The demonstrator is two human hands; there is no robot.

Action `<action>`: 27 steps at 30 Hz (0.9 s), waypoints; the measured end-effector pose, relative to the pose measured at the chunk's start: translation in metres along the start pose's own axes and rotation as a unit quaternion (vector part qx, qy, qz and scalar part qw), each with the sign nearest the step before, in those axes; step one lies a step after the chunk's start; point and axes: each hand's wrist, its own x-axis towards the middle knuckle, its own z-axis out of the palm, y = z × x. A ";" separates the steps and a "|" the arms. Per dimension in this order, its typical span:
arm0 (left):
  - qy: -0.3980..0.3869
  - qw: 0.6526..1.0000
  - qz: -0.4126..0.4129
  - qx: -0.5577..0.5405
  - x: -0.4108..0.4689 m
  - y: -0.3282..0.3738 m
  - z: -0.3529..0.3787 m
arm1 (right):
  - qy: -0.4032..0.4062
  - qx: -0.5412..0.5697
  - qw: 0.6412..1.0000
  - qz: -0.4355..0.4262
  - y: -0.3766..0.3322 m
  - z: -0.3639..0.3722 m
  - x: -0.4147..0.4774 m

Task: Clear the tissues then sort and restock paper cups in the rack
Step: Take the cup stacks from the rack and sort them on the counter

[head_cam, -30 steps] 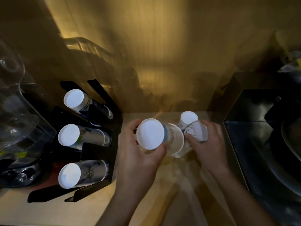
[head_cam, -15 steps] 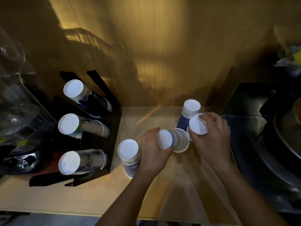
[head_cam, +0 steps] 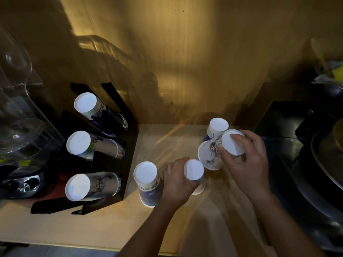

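A black cup rack [head_cam: 130, 145] stands at the left with three slanted stacks of paper cups: top [head_cam: 87, 105], middle [head_cam: 81, 143] and bottom [head_cam: 81, 186]. My left hand [head_cam: 176, 184] grips an upside-down cup [head_cam: 194, 172] that rests on the wooden counter [head_cam: 92, 223]. My right hand [head_cam: 243, 160] holds a tilted stack of white cups with an ink drawing [head_cam: 211, 156], its open mouth facing left. An upside-down blue stack [head_cam: 146, 182] stands just left of my left hand. Another blue stack [head_cam: 216, 127] stands behind my right hand.
A clear plastic container [head_cam: 16, 115] and a dark appliance [head_cam: 18, 184] sit left of the rack. A black sink or machine [head_cam: 306, 154] fills the right side. A yellow-lit wooden wall [head_cam: 185, 62] closes off the back.
My left hand has lowered its cup from lying sideways to upside down on the counter. The right hand's stack has tipped so its mouth shows. The view has pulled back.
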 end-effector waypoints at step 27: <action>-0.004 0.997 -0.001 -0.075 0.010 -0.018 0.038 | -0.259 -0.020 0.966 -0.003 0.045 0.070 -0.035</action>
